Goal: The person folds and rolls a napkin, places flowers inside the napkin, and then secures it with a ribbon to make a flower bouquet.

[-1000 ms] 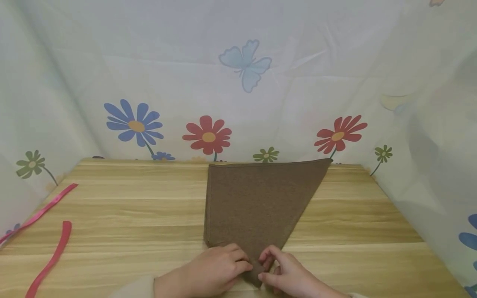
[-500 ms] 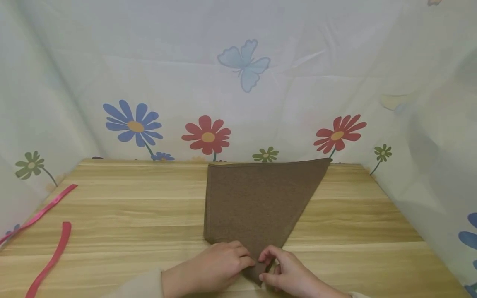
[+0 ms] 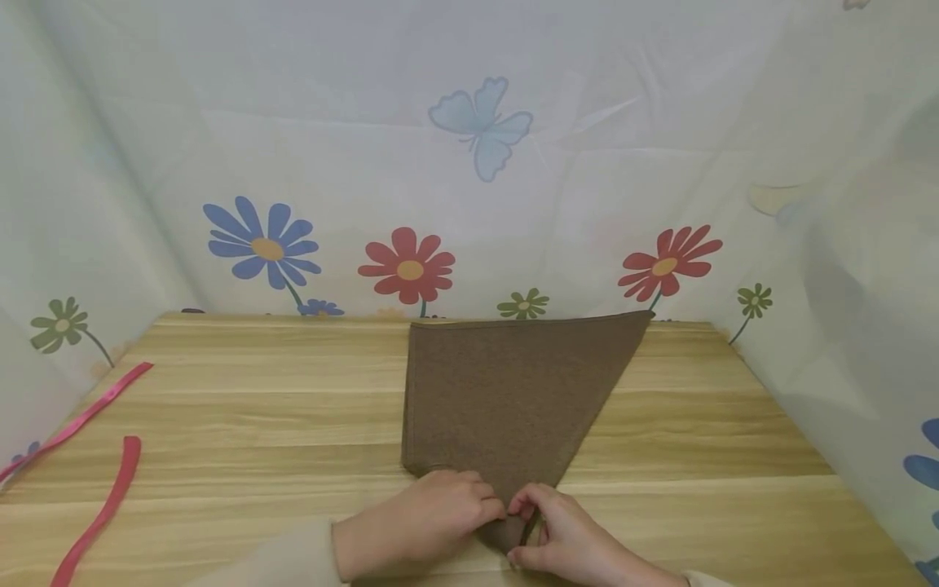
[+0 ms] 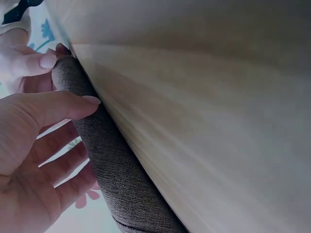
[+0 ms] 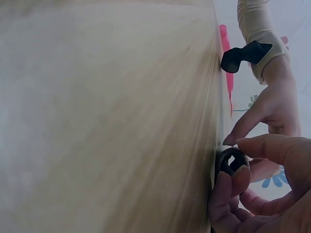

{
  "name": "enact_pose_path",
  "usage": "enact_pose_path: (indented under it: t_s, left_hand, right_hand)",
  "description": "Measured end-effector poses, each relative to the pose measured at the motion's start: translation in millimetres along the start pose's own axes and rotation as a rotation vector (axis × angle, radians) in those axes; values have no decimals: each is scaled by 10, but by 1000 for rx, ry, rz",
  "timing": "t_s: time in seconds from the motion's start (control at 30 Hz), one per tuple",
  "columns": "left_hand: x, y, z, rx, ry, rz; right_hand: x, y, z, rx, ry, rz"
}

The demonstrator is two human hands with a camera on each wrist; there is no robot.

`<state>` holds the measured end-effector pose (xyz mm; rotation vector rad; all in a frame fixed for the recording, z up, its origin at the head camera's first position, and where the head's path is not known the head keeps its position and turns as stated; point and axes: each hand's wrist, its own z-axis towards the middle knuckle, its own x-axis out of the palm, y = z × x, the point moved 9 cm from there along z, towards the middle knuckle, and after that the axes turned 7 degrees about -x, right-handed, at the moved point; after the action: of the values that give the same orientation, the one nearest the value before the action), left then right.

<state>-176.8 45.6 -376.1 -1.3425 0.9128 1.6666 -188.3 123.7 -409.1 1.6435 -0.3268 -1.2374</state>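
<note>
A brown cloth (image 3: pixel 506 399) lies on the wooden table, wide at the far edge and narrowing toward me. Its near edge is curled into a roll, which shows as a thick tube (image 4: pixel 114 165) in the left wrist view. My left hand (image 3: pixel 433 518) holds this roll, thumb on the near side and fingers behind it. At the roll's right end, my right hand (image 3: pixel 568 538) pinches the cloth between thumb and fingers. That end appears as a small hollow ring (image 5: pixel 221 162) in the right wrist view. Both hands partly cover the near edge.
Two pinkish-red ribbons, one farther back (image 3: pixel 84 418) and one nearer (image 3: pixel 117 481), lie at the table's left. A white flowered backdrop (image 3: pixel 330 147) surrounds the wooden table (image 3: pixel 257 424). A black device (image 5: pixel 252 51) sits on my left wrist.
My left hand has shifted a little right and away from me along the near edge. The cloth's near tip has curled up slightly more. My right hand stays nearly in place.
</note>
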Motion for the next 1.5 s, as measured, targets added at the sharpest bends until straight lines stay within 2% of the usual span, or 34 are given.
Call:
enact_pose_path:
  t_s: [0.17, 0.33, 0.57, 0.73, 1.03, 1.2, 1.5]
  left_hand:
    - [33, 43, 60, -10, 21, -30]
    - [37, 89, 118, -46, 34, -99]
    - [36, 149, 194, -94, 62, -143]
    - [0, 172, 225, -106, 42, -79]
    - [-117, 64, 158, -74, -114, 100]
    - [-125, 38, 124, -76, -115, 93]
    - [-83, 24, 123, -57, -87, 72]
  right_hand:
    - [-6, -14, -5, 18, 1, -4]
    - [-22, -25, -8, -3, -23, -7]
    - [-50, -46, -14, 1, -34, 47]
    - [-85, -92, -10, 41, -28, 67]
    - [-177, -130, 15, 63, -44, 68]
    - [-190, -158, 25, 90, -22, 105]
    - [-234, -218, 34, 105, -36, 119]
